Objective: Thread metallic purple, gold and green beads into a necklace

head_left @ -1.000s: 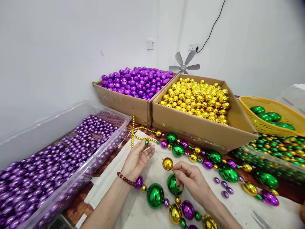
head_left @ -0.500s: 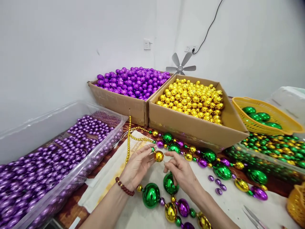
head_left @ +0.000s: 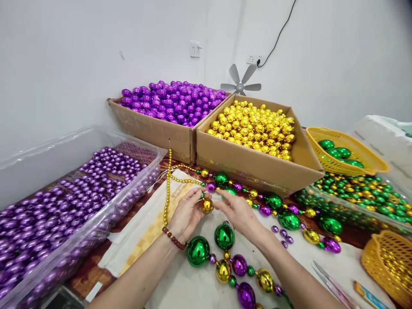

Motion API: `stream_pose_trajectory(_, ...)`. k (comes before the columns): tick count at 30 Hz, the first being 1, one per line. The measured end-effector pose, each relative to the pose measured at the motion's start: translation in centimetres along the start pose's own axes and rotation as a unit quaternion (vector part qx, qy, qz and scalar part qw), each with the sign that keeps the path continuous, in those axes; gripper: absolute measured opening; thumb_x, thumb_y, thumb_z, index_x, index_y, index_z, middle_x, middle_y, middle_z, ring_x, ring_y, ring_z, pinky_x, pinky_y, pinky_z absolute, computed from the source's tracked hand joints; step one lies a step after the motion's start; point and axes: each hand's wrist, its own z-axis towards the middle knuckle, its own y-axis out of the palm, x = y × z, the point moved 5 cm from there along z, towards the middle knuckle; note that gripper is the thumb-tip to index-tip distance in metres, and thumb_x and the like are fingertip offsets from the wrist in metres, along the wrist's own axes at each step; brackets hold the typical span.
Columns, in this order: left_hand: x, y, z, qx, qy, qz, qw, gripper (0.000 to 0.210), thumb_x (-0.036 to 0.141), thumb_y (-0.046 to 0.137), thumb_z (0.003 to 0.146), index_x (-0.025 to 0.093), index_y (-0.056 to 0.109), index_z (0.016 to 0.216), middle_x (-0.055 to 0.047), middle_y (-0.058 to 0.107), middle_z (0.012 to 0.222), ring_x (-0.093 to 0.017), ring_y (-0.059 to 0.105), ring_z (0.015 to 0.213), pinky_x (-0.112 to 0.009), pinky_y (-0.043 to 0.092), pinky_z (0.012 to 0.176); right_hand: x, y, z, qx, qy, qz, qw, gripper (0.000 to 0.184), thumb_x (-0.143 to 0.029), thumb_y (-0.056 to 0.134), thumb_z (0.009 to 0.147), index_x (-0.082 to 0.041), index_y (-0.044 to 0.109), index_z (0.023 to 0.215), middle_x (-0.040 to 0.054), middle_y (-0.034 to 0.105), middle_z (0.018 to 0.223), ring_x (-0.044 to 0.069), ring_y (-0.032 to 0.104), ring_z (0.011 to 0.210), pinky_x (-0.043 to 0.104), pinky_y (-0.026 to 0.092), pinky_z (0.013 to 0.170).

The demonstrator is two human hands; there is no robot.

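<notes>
Left hand [head_left: 186,215] looks pinched on the gold bead [head_left: 207,206], which sits at its fingertips against a small green bead [head_left: 203,195]. Right hand [head_left: 240,215] has fingers extended beside it; can't tell if they grip the string, hidden here. Risks for us: slick gloss, so a loose left pinch could let the gold bead slip. Beaded bracelet [head_left: 173,239] is just beside the large green ball [head_left: 198,251]; could snag. Right forearm could scatter the loose purple beads [head_left: 283,233].
</notes>
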Motion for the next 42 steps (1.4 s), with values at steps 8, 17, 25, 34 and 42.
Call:
stream_pose_trajectory(8,-0.8,1.2,-0.7,-0.003,0.033,0.133,0.991,0.026,0.031,0.073,0.078,0.017,0.072,0.100,-0.005,0.070,0.093,-0.014,0.062,0.078,-0.023,0.048,0.065,-2.6,-0.5,4.5,0.021,-0.029,0.031,0.999,0.011,-0.029,0.066,0.079,-0.021,0.073,0.075,0.0004,0.071,0.077,0.018,0.066,0.074,0.024,0.045,0.063)
stream_pose_trajectory(17,-1.1,0.2,-0.7,-0.017,0.046,0.264,0.963,0.021,0.032,0.074,0.076,0.017,0.076,0.090,-0.007,0.072,0.089,-0.018,0.064,0.083,-0.023,0.046,0.070,-4.3,-3.9,3.7,0.147,-0.053,0.179,0.971,0.026,-0.039,0.039,0.098,-0.020,0.052,0.086,-0.0015,0.066,0.078,0.009,0.066,0.057,0.016,0.044,0.049)
stream_pose_trajectory(25,0.1,-1.4,-0.9,0.033,0.040,0.246,0.968,0.020,0.030,0.071,0.078,0.014,0.077,0.087,-0.013,0.074,0.099,-0.020,0.063,0.094,-0.025,0.046,0.079,-2.5,-8.8,-1.3,0.108,-0.064,-0.005,0.992,0.025,-0.034,0.039,0.100,-0.021,0.056,0.087,-0.0009,0.067,0.077,0.009,0.062,0.060,0.020,0.043,0.055)
stream_pose_trajectory(34,4.0,-2.6,-2.0,0.072,0.127,0.261,0.954,0.019,0.030,0.074,0.076,0.016,0.078,0.088,-0.007,0.072,0.082,-0.018,0.061,0.085,-0.026,0.045,0.082,4.9,-3.0,-5.0,-0.047,0.010,-0.222,0.974,0.018,-0.012,0.060,0.081,-0.017,0.064,0.064,0.0086,0.069,0.070,0.023,0.065,0.067,0.027,0.032,0.057)
stream_pose_trajectory(42,4.6,0.1,-2.2,-0.001,0.180,0.440,0.880,0.019,0.032,0.064,0.084,0.018,0.076,0.085,-0.002,0.067,0.068,-0.018,0.059,0.070,-0.029,0.045,0.072,-3.2,-0.9,0.9,0.025,-0.056,-0.044,0.997,0.025,-0.041,0.050,0.095,-0.028,0.072,0.094,-0.0018,0.071,0.090,0.016,0.064,0.080,0.024,0.041,0.064)
